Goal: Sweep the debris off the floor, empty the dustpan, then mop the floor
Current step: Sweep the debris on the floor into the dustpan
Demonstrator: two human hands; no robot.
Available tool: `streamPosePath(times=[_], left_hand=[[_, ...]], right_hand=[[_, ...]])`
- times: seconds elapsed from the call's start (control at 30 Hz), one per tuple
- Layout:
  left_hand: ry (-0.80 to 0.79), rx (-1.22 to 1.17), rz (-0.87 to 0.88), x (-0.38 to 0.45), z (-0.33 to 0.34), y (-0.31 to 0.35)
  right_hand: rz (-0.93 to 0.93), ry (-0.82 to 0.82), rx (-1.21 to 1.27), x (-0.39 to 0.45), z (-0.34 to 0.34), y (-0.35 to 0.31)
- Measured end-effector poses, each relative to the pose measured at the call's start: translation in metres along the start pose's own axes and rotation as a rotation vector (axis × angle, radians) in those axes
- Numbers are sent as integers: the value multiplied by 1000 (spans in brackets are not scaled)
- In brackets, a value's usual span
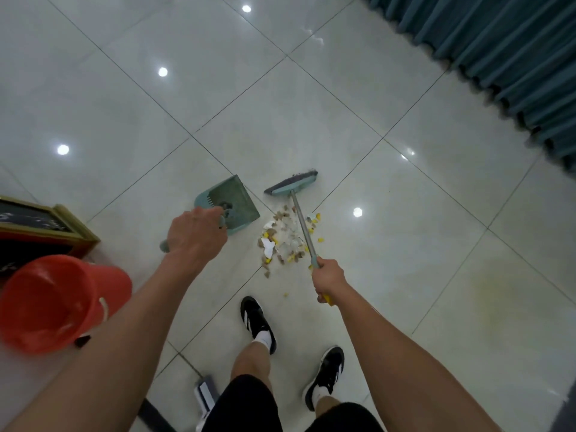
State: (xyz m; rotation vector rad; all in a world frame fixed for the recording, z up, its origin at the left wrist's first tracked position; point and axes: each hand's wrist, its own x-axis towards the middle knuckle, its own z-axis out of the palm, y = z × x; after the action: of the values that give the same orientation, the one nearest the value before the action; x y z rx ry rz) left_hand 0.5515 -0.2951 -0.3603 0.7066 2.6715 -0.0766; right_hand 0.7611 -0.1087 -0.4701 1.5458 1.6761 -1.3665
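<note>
Left hand (194, 233) grips the dustpan (232, 202) handle, right hand (329, 280) holds the broom (293, 183); debris (285, 240) lies between them on the floor (405, 244).

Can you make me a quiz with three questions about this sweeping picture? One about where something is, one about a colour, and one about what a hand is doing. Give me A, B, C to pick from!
1. Where is the pile of scraps?
A. Inside the bucket
B. On the floor between the dustpan and the broom stick
C. Under the curtain

2. What colour is the bucket?
A. Red-orange
B. Blue
C. White

3. What is the right hand doing?
A. Hanging open
B. Holding the broom by its stick
C. Pressing flat on the floor

Answers:
1. B, the scraps lie on the tiles just right of the dustpan, with the broom stick crossing them.
2. A, the bucket at the left edge is red-orange.
3. B, the fingers wrap round the stick, while the left hand holds the dustpan handle.
</note>
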Motion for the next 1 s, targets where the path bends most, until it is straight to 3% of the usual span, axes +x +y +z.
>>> streamPosePath(times=[0.47,0.6,0.73,1.0], left_hand=[[90,-14,-191,-211,46,71],[63,-20,-252,-236,60,68],[45,-41,-295,-243,72,57],[11,-60,-345,-229,85,32]], right_hand=[[-110,-125,-67,-76,-78,160],[-219,-99,-242,-83,-104,180],[-301,-83,-351,-76,-111,177],[-377,-126,-485,-56,-73,110]])
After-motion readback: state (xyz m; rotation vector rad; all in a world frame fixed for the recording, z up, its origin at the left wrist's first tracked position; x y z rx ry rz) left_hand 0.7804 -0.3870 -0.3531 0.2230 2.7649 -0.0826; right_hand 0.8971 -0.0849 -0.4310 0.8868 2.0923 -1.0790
